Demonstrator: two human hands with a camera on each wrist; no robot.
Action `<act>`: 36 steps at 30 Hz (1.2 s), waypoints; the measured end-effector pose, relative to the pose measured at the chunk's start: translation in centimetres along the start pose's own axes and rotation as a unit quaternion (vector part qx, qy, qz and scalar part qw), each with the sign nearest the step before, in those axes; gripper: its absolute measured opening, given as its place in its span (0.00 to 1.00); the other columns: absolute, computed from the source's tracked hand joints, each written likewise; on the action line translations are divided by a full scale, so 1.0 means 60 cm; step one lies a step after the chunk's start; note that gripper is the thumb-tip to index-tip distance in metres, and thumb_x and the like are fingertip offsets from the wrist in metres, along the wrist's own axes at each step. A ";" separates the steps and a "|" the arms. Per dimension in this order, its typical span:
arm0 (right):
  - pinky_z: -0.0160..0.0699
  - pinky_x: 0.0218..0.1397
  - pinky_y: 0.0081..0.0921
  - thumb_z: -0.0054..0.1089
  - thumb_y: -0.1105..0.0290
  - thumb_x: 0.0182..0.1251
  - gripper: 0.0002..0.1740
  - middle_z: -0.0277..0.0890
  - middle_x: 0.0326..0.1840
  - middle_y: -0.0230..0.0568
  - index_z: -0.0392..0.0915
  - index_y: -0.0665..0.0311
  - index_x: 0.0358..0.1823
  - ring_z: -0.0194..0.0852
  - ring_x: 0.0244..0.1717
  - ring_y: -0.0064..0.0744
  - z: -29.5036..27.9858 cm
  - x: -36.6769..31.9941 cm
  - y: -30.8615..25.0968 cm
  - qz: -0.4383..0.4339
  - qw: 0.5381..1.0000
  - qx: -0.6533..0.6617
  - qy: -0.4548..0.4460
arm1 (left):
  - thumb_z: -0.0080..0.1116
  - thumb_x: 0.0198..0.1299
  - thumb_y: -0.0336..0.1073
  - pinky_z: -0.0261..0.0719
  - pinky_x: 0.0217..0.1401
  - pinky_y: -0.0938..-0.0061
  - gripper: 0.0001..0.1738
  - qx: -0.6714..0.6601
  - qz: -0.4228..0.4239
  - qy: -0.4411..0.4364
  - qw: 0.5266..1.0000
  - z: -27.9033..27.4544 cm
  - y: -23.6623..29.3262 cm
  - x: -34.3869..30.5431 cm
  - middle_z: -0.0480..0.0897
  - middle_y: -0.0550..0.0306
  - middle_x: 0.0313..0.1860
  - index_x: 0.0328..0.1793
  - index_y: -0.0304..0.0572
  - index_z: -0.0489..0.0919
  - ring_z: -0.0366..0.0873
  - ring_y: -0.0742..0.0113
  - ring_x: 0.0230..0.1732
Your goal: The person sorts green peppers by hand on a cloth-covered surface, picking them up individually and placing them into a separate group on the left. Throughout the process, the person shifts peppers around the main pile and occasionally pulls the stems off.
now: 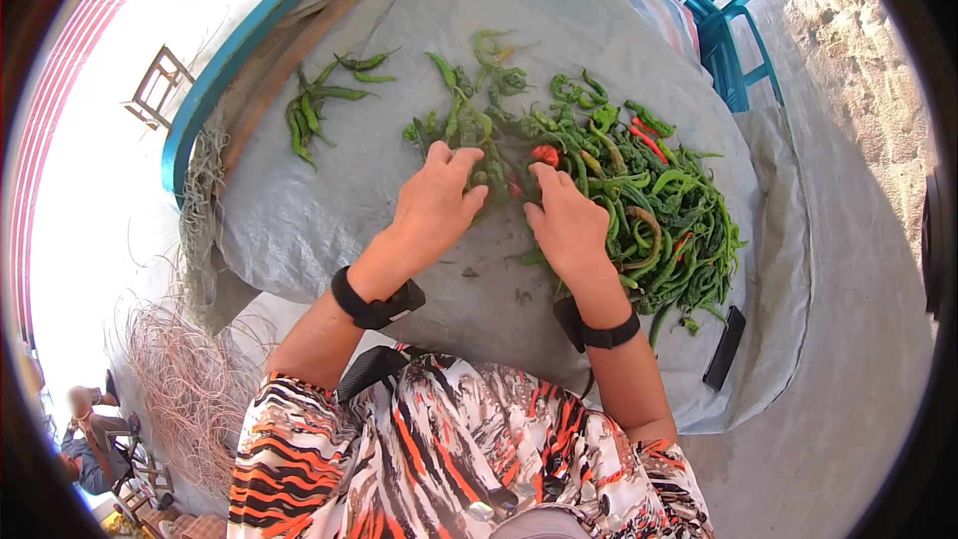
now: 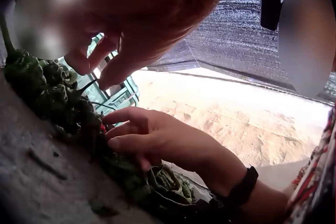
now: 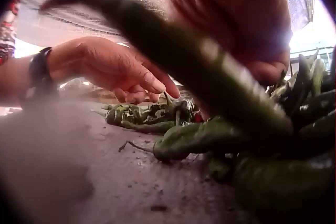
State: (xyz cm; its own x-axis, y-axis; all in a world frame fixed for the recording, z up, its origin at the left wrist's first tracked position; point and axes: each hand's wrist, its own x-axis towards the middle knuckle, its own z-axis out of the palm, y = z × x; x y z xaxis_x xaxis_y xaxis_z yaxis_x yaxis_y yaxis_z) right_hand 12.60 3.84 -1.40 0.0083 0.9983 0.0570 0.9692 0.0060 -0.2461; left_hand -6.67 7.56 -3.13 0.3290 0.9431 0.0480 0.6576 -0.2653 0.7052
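Note:
Green chili peppers lie on a grey plastic sheet [image 1: 329,210] in a large heap [image 1: 679,215] at right, a thin strip [image 1: 464,110] in the middle and a small group [image 1: 311,110] at left. My left hand [image 1: 434,200] is over the near end of the strip, fingers loosely bent, a pepper stem close to its thumb and fingertip in the right wrist view. My right hand [image 1: 574,230] reaches in at the heap's left edge, fingertips beside a wrinkled red pepper [image 1: 545,155]. One long green pepper [image 3: 173,56] crosses close before the right wrist camera.
Two long red peppers [image 1: 647,140] show in the heap. A black phone-like object [image 1: 723,347] lies at the sheet's right. A blue-green metal rim [image 1: 185,130] borders the sheet. Beyond at left are a small stool [image 1: 158,87], tangled wire [image 1: 190,379] and a seated person [image 1: 95,444].

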 end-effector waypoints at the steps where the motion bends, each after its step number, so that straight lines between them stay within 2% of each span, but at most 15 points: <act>1: 0.81 0.43 0.41 0.61 0.65 0.64 0.22 0.80 0.50 0.38 0.74 0.52 0.60 0.83 0.44 0.47 0.010 0.002 0.005 -0.007 1.000 0.008 0.004 | 0.65 0.61 0.38 0.78 0.48 0.61 0.29 0.002 0.000 -0.015 1.000 0.005 -0.013 -0.001 0.73 0.51 0.49 0.69 0.44 0.73 0.78 0.54 0.45; 2: 0.81 0.43 0.41 0.60 0.65 0.64 0.21 0.80 0.49 0.39 0.74 0.52 0.60 0.84 0.43 0.47 0.015 0.003 0.008 -0.016 1.000 0.015 0.008 | 0.66 0.60 0.37 0.78 0.49 0.61 0.29 0.005 -0.001 -0.029 1.000 0.007 -0.023 0.000 0.72 0.51 0.49 0.68 0.46 0.73 0.77 0.54 0.45; 5: 0.80 0.43 0.40 0.59 0.65 0.64 0.18 0.81 0.49 0.37 0.77 0.52 0.56 0.84 0.43 0.45 -0.017 -0.007 0.002 0.037 0.994 0.096 0.039 | 0.68 0.58 0.37 0.77 0.52 0.62 0.27 -0.077 0.002 -0.071 0.995 0.000 -0.039 0.011 0.69 0.52 0.48 0.65 0.49 0.75 0.75 0.56 0.49; 8: 0.80 0.44 0.39 0.59 0.65 0.65 0.14 0.82 0.49 0.36 0.80 0.53 0.51 0.83 0.42 0.45 -0.050 -0.014 0.003 0.039 0.990 0.101 0.087 | 0.70 0.56 0.37 0.75 0.54 0.64 0.28 -0.119 -0.006 -0.107 0.987 0.001 -0.062 0.027 0.68 0.54 0.46 0.64 0.54 0.76 0.72 0.58 0.50; 9: 0.79 0.44 0.38 0.58 0.66 0.65 0.12 0.83 0.48 0.36 0.81 0.54 0.49 0.83 0.42 0.44 -0.071 -0.014 -0.005 0.064 0.991 0.096 0.069 | 0.70 0.56 0.38 0.76 0.54 0.64 0.28 -0.111 -0.008 -0.111 0.988 -0.001 -0.062 0.028 0.68 0.53 0.47 0.65 0.55 0.76 0.73 0.56 0.50; 12: 0.79 0.43 0.38 0.58 0.68 0.65 0.12 0.83 0.47 0.38 0.81 0.55 0.49 0.83 0.42 0.43 -0.093 -0.007 -0.011 0.048 0.987 0.084 0.127 | 0.69 0.55 0.40 0.78 0.52 0.62 0.29 -0.095 -0.012 -0.120 0.988 -0.003 -0.061 0.030 0.70 0.51 0.51 0.65 0.57 0.76 0.76 0.54 0.51; 16: 0.79 0.42 0.35 0.59 0.65 0.68 0.12 0.84 0.45 0.42 0.81 0.56 0.51 0.83 0.39 0.43 -0.088 0.018 -0.017 0.068 0.953 0.267 0.121 | 0.70 0.55 0.40 0.77 0.53 0.64 0.28 -0.112 -0.003 -0.109 0.988 0.003 -0.071 0.030 0.71 0.52 0.49 0.64 0.57 0.77 0.76 0.56 0.50; 19: 0.78 0.43 0.35 0.60 0.62 0.70 0.13 0.85 0.44 0.43 0.81 0.57 0.52 0.84 0.39 0.44 -0.087 0.032 -0.057 0.101 0.887 0.436 0.115 | 0.69 0.55 0.41 0.77 0.52 0.65 0.27 -0.132 -0.007 -0.109 0.985 -0.004 -0.069 0.030 0.71 0.53 0.47 0.63 0.57 0.79 0.75 0.57 0.49; 22: 0.78 0.45 0.36 0.61 0.59 0.70 0.15 0.85 0.43 0.43 0.80 0.56 0.53 0.84 0.40 0.46 -0.059 0.039 -0.040 0.085 0.967 0.232 0.069 | 0.70 0.55 0.41 0.73 0.50 0.68 0.26 -0.166 -0.017 -0.102 0.981 0.001 -0.078 0.034 0.70 0.57 0.43 0.63 0.58 0.80 0.71 0.62 0.45; 23: 0.79 0.46 0.41 0.61 0.57 0.69 0.17 0.84 0.45 0.43 0.79 0.53 0.55 0.84 0.42 0.49 -0.048 0.034 -0.028 0.036 0.989 0.141 0.038 | 0.70 0.56 0.41 0.72 0.48 0.70 0.26 -0.180 -0.020 -0.098 0.979 0.005 -0.083 0.036 0.69 0.59 0.42 0.63 0.58 0.81 0.69 0.64 0.44; 26: 0.78 0.47 0.43 0.60 0.59 0.68 0.17 0.82 0.46 0.39 0.76 0.49 0.57 0.83 0.47 0.46 -0.015 0.033 -0.020 0.055 0.995 -0.073 -0.041 | 0.69 0.56 0.41 0.72 0.48 0.70 0.26 -0.176 -0.011 -0.102 0.979 0.003 -0.082 0.034 0.69 0.59 0.41 0.63 0.58 0.80 0.69 0.63 0.43; 29: 0.78 0.48 0.45 0.63 0.59 0.65 0.19 0.81 0.48 0.40 0.76 0.49 0.56 0.81 0.52 0.45 0.014 0.044 -0.020 0.051 0.991 -0.103 -0.062 | 0.67 0.57 0.41 0.76 0.49 0.67 0.25 -0.164 -0.005 -0.092 0.982 0.011 -0.086 0.035 0.72 0.57 0.44 0.63 0.58 0.81 0.75 0.61 0.45; 30: 0.78 0.49 0.45 0.64 0.59 0.64 0.20 0.81 0.49 0.40 0.76 0.49 0.57 0.81 0.53 0.45 0.021 0.047 -0.019 0.051 0.990 -0.112 -0.065 | 0.67 0.57 0.42 0.75 0.49 0.68 0.25 -0.169 -0.007 -0.092 0.981 0.011 -0.084 0.034 0.71 0.57 0.43 0.63 0.57 0.81 0.73 0.61 0.44; 32: 0.78 0.48 0.44 0.64 0.61 0.63 0.20 0.82 0.46 0.41 0.76 0.50 0.57 0.81 0.52 0.46 0.036 0.049 -0.012 0.061 0.995 -0.069 -0.033 | 0.68 0.58 0.42 0.73 0.48 0.69 0.25 -0.177 -0.011 -0.091 0.980 0.009 -0.079 0.032 0.69 0.58 0.42 0.63 0.56 0.80 0.70 0.63 0.43; 36: 0.77 0.48 0.41 0.64 0.61 0.63 0.18 0.82 0.41 0.41 0.80 0.50 0.55 0.82 0.49 0.46 0.000 0.037 -0.024 0.118 0.991 0.064 -0.010 | 0.67 0.59 0.43 0.73 0.49 0.68 0.25 -0.175 -0.013 -0.101 0.979 0.008 -0.080 0.035 0.70 0.57 0.43 0.63 0.55 0.80 0.71 0.62 0.44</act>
State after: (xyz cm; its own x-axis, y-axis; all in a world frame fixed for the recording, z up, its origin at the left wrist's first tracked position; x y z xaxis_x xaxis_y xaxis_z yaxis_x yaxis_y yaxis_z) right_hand 11.21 6.02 -0.94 0.2254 0.9736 -0.0368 0.9013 -0.2227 -0.3715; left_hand -8.81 10.71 -6.74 0.4647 0.8809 -0.0893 0.4073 -0.1232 0.9049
